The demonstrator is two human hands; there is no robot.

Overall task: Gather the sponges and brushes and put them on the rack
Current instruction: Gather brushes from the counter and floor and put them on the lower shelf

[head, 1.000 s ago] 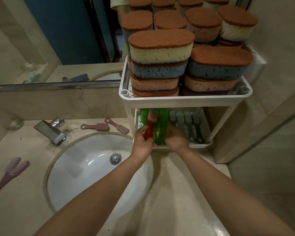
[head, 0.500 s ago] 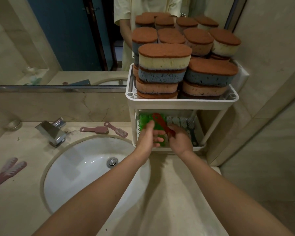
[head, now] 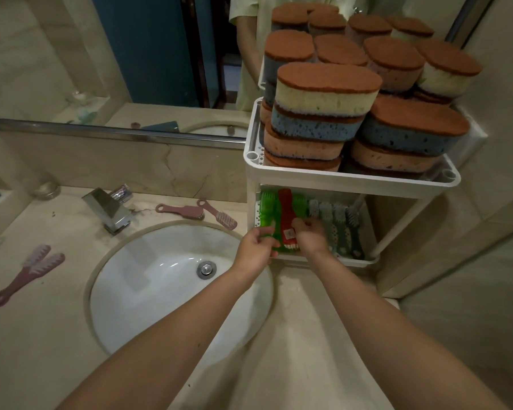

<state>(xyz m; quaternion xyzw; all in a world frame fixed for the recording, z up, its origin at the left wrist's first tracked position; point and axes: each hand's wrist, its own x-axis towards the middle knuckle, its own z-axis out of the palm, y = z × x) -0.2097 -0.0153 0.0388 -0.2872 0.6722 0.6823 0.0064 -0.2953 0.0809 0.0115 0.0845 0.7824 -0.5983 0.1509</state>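
Sponges (head: pixel 323 93) atop rack (head: pixel 350 179), green brush (head: pixel 266 216), red brush (head: pixel 285 216), perhaps 4 grey brushes (head: pixel 338 221)

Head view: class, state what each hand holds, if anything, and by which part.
The right hand pinches the red brush near its bristle end. The left hand grips the near end of a green brush.

Red brush (head: pixel 286 216), green brushes (head: pixel 267 202), brown-topped sponges (head: pixel 328 76), white rack (head: pixel 350 180).
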